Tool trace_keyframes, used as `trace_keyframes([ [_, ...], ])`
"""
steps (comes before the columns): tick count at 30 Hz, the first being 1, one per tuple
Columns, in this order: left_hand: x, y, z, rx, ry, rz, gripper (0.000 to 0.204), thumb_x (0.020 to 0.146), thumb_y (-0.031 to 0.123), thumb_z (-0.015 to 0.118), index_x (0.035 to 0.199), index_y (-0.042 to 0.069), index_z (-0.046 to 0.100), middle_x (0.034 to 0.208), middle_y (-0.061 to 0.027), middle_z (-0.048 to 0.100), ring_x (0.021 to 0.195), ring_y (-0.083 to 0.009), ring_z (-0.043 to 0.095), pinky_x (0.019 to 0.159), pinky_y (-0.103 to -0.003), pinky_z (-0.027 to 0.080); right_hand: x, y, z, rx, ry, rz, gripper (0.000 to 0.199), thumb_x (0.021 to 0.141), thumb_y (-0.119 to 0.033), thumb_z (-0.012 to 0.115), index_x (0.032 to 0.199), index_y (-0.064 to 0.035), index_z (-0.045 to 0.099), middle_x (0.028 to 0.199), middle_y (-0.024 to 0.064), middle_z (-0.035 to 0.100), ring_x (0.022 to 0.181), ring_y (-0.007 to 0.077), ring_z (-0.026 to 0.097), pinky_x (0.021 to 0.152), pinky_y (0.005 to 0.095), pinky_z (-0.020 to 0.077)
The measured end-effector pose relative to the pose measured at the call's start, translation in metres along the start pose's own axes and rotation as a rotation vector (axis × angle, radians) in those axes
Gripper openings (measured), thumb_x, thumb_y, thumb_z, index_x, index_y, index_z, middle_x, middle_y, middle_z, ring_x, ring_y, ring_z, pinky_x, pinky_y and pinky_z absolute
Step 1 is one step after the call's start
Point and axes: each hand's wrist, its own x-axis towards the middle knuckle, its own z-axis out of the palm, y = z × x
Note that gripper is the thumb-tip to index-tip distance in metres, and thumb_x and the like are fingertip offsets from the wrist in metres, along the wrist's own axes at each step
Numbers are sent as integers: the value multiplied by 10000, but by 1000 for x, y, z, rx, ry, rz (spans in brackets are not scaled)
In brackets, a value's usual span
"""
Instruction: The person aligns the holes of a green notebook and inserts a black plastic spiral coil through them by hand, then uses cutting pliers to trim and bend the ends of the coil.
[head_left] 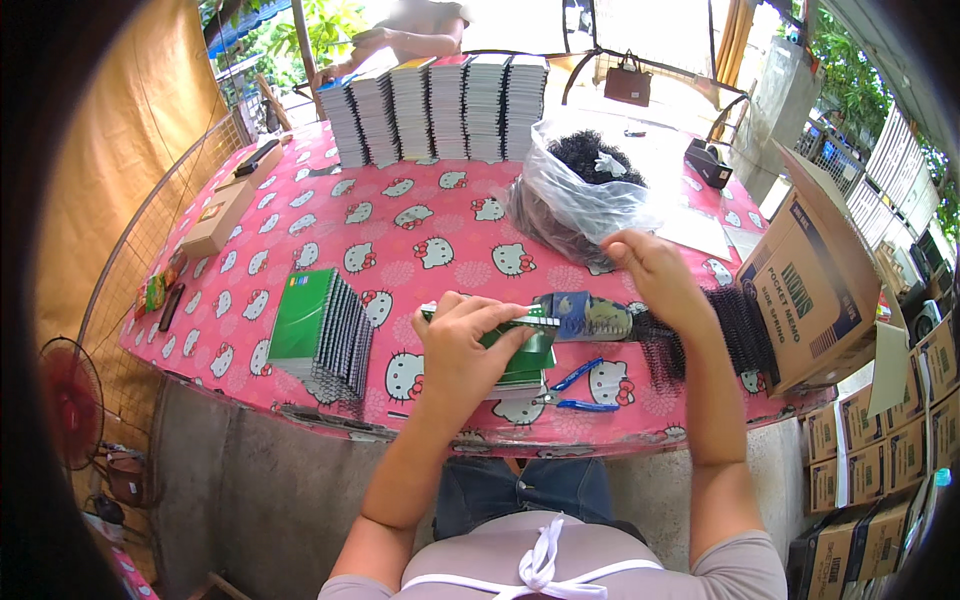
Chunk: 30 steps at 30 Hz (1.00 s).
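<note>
My left hand [465, 335] is closed on a green notebook [528, 350], the thumb and fingers pinching it near its punched edge. More green-covered notebooks [525, 381] lie just under it on the table. My right hand [645, 268] is raised at the side of a clear plastic bag [560, 215] filled with black spiral coils [590, 158]. Its fingers are drawn together; whatever they hold, if anything, is too small to make out. Blue-handled pliers [578, 388] rest by the notebooks. Beyond them is a camouflage-patterned cloth thing [590, 317], with loose black coils [740, 328] to its right.
Spiral-bound green notebooks [308, 325] are stacked on the left. Tall notebook stacks [440, 110] line the far edge, where another person [410, 35] stands. An open cardboard box [810, 280] is at the right. A pink patterned cloth [430, 215] covers the table; a fan [72, 405] stands left.
</note>
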Motion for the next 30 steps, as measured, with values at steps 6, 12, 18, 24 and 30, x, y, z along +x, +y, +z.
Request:
trace_keyframes([
  [6,6,6,-2,14,21,-8,266,647,200,806,888,121,724,819,-6,676,848,-165,573,820,-361,353,-53,111,79,-368,-311,18,433,667,-290,749,993,-47,597,969,205,637,972,343,614,802,430,496],
  [12,4,-4,-2,62,89,78,272,623,202,815,855,111,708,848,-18,659,849,-193,581,799,-351,386,-5,74,49,-8,-6,115,326,654,-62,669,951,-3,548,868,231,622,833,349,650,750,401,514],
  [18,5,-3,-4,15,73,12,347,602,219,828,901,108,693,803,-33,633,832,-197,579,813,-351,382,3,33,16,551,-313,76,436,622,5,661,1049,16,574,911,85,651,865,144,600,751,288,487],
  [24,4,-7,-9,15,23,-18,421,604,175,820,987,102,659,833,-38,631,862,-215,579,807,-359,415,3,16,26,472,-183,-43,427,588,13,628,1011,16,576,797,27,605,755,93,522,691,225,448],
  [30,0,-18,-12,-90,183,7,430,610,48,794,1008,68,633,945,-74,620,959,-265,585,823,-356,468,29,10,37,97,-242,-171,305,618,20,629,913,-14,558,809,83,632,764,162,623,633,321,481],
])
